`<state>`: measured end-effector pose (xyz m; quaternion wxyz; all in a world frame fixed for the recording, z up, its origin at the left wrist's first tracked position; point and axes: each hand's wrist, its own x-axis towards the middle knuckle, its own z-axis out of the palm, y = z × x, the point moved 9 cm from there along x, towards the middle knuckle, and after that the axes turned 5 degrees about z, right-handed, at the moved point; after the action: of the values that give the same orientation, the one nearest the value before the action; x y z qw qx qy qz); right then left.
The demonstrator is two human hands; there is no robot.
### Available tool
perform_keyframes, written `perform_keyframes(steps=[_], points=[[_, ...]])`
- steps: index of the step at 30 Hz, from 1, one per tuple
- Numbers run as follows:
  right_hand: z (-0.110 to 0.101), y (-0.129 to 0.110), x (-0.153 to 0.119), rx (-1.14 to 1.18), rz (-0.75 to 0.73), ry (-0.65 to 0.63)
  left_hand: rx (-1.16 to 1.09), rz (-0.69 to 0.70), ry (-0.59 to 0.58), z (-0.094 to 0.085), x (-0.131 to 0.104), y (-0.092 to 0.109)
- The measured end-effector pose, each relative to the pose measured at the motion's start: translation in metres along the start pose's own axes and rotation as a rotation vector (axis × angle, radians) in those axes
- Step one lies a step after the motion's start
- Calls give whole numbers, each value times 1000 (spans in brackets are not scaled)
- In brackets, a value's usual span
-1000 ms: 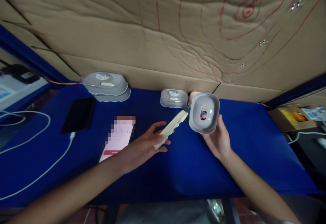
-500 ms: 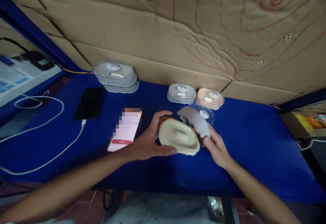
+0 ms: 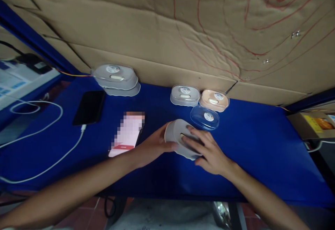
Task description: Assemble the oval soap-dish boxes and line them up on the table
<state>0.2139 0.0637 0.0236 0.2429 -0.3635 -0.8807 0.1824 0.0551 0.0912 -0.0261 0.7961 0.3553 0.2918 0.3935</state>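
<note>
An oval grey plastic box [image 3: 180,125], shaped like a soap dish, is held above the table. The grey cover sits over the cream tray, which no longer shows. My left hand [image 3: 163,141] grips its left end, thumb on the near side. Across the top lie the fingers of my right hand [image 3: 206,148], its thumb by the near right edge. A small cream piece shows in the cover's middle, partly under my fingers. Just beyond it lies a clear oval lid [image 3: 205,117] with a round sticker.
Behind stand a grey lidded box [image 3: 185,95], a peach one [image 3: 214,100] and a grey stack [image 3: 116,78] farther left. A lit phone [image 3: 127,132] and a black phone [image 3: 89,107] on a white cable [image 3: 70,157] lie left. A cardboard wall [image 3: 146,31] closes the back.
My right hand has brought the grey cover left and down over the cream tray, and its fingers now rest on top. My left hand keeps its hold.
</note>
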Motion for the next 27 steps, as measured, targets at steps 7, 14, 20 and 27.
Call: perform_keyframes(steps=[7, 14, 20, 27], points=[[-41, 94, -3, -189, 443, 231, -264, -227, -47, 6, 5, -12], [-18, 85, -10, 719, 634, 349, -98, -20, 51, -2, 0, -2], [-11, 31, -14, 706, 441, 337, -28, 45, 38, 2, -5, 4], [-1, 5, -5, 230, 172, 110, 119, 93, -1, 0, -6, 4]])
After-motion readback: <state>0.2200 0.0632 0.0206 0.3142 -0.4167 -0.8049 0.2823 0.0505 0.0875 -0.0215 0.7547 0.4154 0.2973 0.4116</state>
